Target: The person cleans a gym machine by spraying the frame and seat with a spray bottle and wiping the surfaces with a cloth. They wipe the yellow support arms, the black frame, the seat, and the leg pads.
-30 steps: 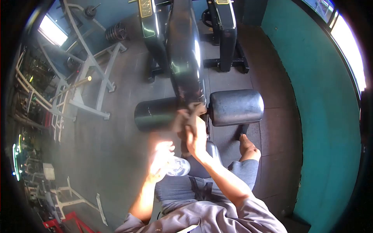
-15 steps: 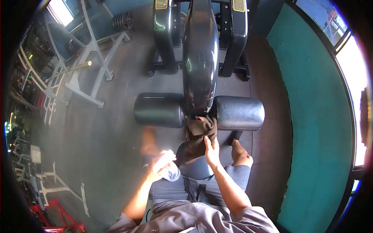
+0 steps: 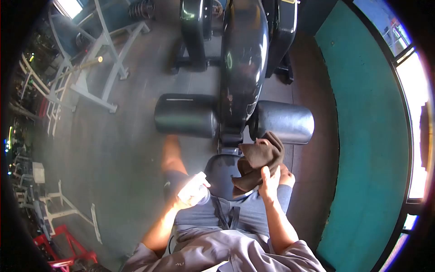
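My right hand [image 3: 269,181] is closed on a crumpled dark brown cloth [image 3: 258,158], held up over my thigh near the right roller pad. My left hand [image 3: 189,192] is wrapped round a clear spray bottle [image 3: 204,198] with a white top, above my other thigh. Its lower part is mostly hidden by the hand. In front stands a black exercise machine with a glossy central beam [image 3: 242,59]. A left roller pad [image 3: 186,115] and a right roller pad [image 3: 287,121] stick out from the beam's lower end. Between my legs is a dark seat pad [image 3: 222,174].
Grey metal racks [image 3: 106,54] stand on the floor at the left, with weight plates [image 3: 141,10] behind. A red metal frame [image 3: 63,247] is at the lower left. A teal wall [image 3: 362,136] with windows runs along the right.
My right hand has moved the cloth away from the beam's lower end, to the right and towards me. My left hand keeps the bottle at about the same place. The view has shifted slightly.
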The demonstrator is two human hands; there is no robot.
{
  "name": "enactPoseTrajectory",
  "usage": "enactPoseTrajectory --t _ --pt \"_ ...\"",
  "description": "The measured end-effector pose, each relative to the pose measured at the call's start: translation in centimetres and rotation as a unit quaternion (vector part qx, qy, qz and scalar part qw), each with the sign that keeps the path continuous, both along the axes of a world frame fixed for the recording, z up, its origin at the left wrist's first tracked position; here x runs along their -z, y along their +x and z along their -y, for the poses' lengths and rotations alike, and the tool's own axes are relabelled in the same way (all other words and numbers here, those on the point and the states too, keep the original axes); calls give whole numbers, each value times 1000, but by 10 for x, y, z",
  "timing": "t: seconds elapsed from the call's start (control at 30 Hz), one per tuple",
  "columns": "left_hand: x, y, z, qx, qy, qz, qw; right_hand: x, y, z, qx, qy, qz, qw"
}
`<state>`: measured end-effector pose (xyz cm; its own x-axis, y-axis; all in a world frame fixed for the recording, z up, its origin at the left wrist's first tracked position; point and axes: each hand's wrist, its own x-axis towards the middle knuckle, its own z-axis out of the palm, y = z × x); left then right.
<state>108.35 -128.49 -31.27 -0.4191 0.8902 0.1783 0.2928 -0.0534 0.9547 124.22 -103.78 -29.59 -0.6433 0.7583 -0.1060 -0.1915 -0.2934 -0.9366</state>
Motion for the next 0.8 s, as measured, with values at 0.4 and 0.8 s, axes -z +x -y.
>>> enactPoseTrajectory --t 0.4,0.8 --pt "-45 1 3 -53 -59 -129 989 130 -75 57 -226 592 340 695" --pt "-63 -1 -26 -64 -14 -191 980 95 -38 14 -313 622 281 661"
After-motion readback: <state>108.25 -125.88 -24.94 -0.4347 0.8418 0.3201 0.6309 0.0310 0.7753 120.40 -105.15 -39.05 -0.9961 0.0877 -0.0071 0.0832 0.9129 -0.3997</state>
